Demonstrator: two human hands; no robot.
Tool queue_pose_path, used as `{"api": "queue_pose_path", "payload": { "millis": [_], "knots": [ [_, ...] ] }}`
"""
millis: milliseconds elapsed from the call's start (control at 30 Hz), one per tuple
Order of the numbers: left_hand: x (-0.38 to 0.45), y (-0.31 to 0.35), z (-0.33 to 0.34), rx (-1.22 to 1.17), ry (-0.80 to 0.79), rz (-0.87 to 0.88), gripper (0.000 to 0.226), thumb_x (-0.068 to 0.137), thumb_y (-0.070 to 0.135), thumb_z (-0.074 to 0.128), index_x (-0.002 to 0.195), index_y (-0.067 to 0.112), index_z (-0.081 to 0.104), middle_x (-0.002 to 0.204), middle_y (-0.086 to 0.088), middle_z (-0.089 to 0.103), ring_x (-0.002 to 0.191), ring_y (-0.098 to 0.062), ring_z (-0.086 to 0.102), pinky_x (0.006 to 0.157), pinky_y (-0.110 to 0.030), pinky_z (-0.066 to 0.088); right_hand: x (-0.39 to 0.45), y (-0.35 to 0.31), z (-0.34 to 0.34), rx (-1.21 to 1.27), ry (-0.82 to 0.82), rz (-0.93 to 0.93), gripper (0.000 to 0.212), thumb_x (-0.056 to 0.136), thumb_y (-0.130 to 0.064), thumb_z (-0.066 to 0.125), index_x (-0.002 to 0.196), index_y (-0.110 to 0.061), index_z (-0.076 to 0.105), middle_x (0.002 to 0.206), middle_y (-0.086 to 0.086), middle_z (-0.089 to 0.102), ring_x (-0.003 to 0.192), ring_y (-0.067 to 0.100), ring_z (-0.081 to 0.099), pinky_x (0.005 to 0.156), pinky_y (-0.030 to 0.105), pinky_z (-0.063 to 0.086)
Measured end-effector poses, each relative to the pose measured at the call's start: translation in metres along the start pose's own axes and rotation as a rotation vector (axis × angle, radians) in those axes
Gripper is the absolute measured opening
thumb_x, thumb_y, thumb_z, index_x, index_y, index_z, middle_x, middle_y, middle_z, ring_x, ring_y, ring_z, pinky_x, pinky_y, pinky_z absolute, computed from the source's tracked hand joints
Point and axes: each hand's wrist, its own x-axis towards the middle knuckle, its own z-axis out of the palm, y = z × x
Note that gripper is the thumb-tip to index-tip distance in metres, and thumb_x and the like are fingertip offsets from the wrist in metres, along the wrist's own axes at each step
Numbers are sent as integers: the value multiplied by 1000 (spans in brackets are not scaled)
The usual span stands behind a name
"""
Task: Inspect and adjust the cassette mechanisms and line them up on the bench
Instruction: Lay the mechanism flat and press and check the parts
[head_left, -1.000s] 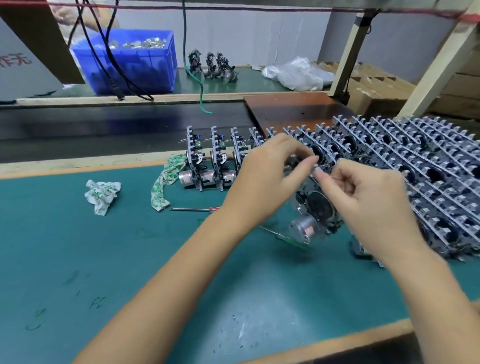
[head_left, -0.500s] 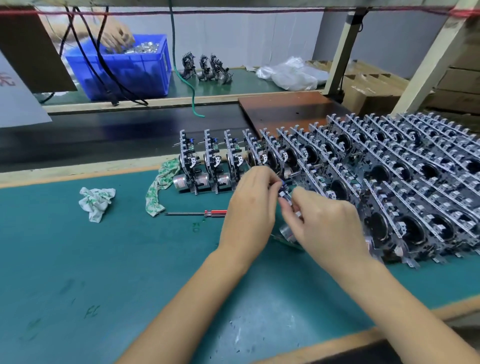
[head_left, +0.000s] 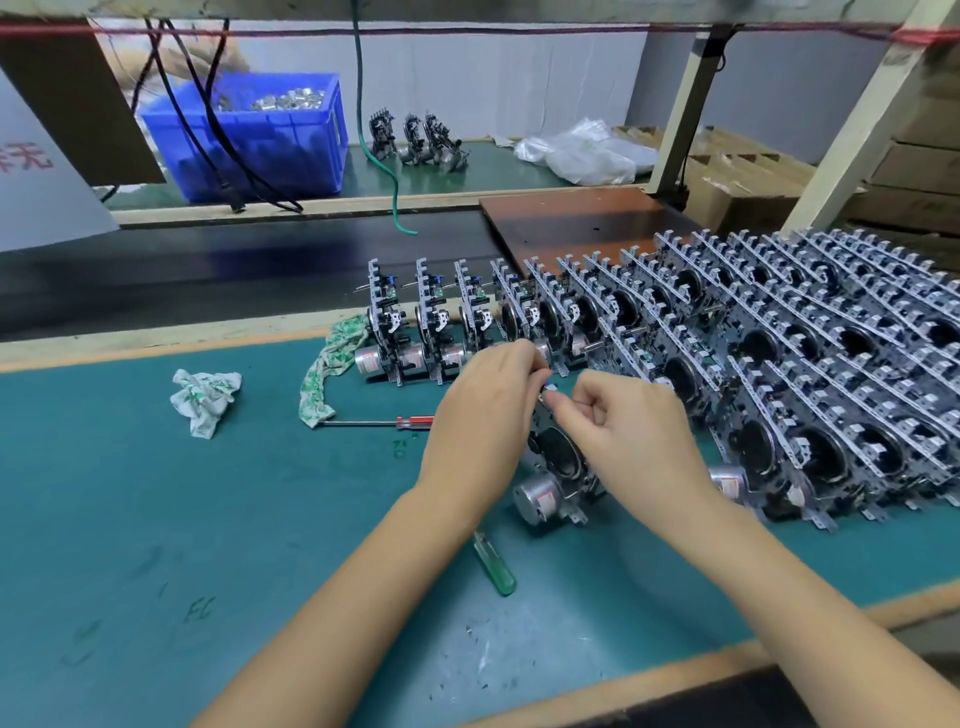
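Observation:
One cassette mechanism (head_left: 558, 467) stands on edge on the green bench mat (head_left: 156, 519), its silver motor at the bottom. My left hand (head_left: 483, 415) grips its top left edge with curled fingers. My right hand (head_left: 634, 426) pinches a small part at the top of the same mechanism, fingertips meeting the left hand's. Behind them a row of mechanisms (head_left: 431, 332) stands upright at the mat's back edge. A dense stack of several mechanisms (head_left: 805, 374) leans in rows on the right.
A red-handled screwdriver (head_left: 379, 422) lies left of my hands and a green-handled one (head_left: 496, 566) lies under my left forearm. Two crumpled cloths (head_left: 205, 392) (head_left: 332, 364) lie on the mat. Beyond runs a dark conveyor belt (head_left: 182, 275), with a blue crate (head_left: 260, 135) behind.
The held mechanism has come down from in front of the stack to stand on the mat. Both hands stayed at its top edge. The view shifted slightly.

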Motion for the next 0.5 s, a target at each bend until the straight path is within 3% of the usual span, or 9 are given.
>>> {"api": "queue_pose_path", "payload": {
  "millis": [233,367,500],
  "knots": [
    [35,1,21,-183,-18,-21,10,97,14,50,94,7,57,88,-2,58,79,-16,49,71,-29,38,19,6,-6,-209,100,11,41,90,-29,59,59,-22,33,46,-11,32,51,25,34,57,32,25],
    [40,-2,46,-192,-81,-53,14,99,11,46,101,3,56,101,-10,58,88,-22,53,76,-32,37,22,20,6,-333,85,120,30,94,-32,51,69,-18,41,66,9,58,64,31,46,59,33,27],
    [40,4,59,-243,-34,-99,13,99,11,44,99,4,54,99,-9,57,86,-21,52,75,-33,38,21,22,7,-416,164,120,26,92,-29,53,77,-9,58,71,18,64,71,38,59,58,33,26]
  ]
}}
